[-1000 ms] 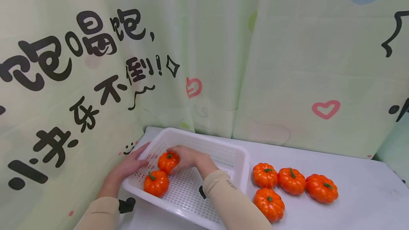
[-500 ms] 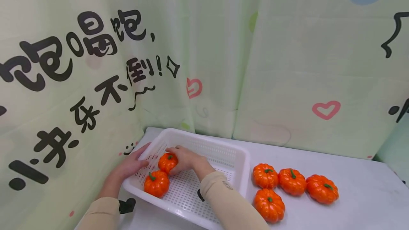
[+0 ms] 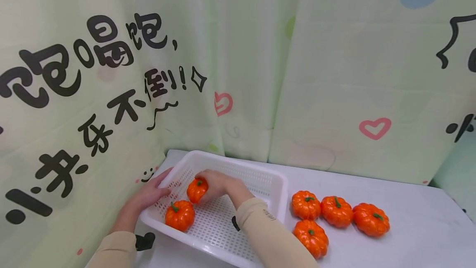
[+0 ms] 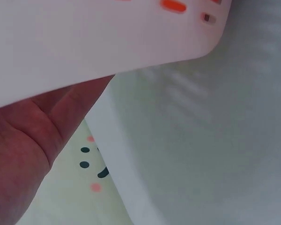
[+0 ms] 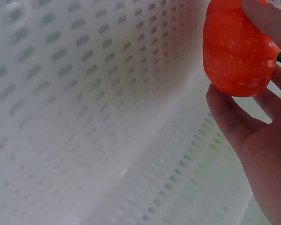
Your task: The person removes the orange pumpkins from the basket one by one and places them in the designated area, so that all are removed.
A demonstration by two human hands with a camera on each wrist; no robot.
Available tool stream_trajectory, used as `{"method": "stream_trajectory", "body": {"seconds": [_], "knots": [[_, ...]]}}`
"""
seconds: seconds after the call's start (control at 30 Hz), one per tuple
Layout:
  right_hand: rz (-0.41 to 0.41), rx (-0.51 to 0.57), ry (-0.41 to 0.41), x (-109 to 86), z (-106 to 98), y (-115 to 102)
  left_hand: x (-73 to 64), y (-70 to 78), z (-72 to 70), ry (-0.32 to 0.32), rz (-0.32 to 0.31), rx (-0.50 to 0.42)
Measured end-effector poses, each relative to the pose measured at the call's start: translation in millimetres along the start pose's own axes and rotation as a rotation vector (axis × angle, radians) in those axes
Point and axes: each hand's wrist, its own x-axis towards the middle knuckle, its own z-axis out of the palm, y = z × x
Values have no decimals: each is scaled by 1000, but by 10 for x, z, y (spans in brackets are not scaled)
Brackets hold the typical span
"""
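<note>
A white perforated plastic basket stands on the table, and my left hand grips its left rim, thumb over the edge. In the left wrist view the fingers of that hand pass behind the basket wall. Inside the basket my right hand holds a small glossy orange pumpkin with a green stem. The right wrist view has thumb and fingers around this pumpkin, close to the basket's side wall. Another orange pumpkin sits in the basket's front left corner.
Right of the basket, several more orange pumpkins lie on the white table: a row with one pumpkin in its middle, and another pumpkin in front. A printed curtain hangs behind and along the left.
The pumpkin in my right hand has tilted and shifted slightly right, away from the corner pumpkin. The left hand stays on the rim. The head view has shifted a little.
</note>
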Motion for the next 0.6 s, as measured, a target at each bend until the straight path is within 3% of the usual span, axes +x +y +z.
{"method": "stream_trajectory", "body": {"seconds": [0.6], "knots": [[-54, -17, 46, -487, -660, -98, -19, -5, 4, -8, 14, 14]]}}
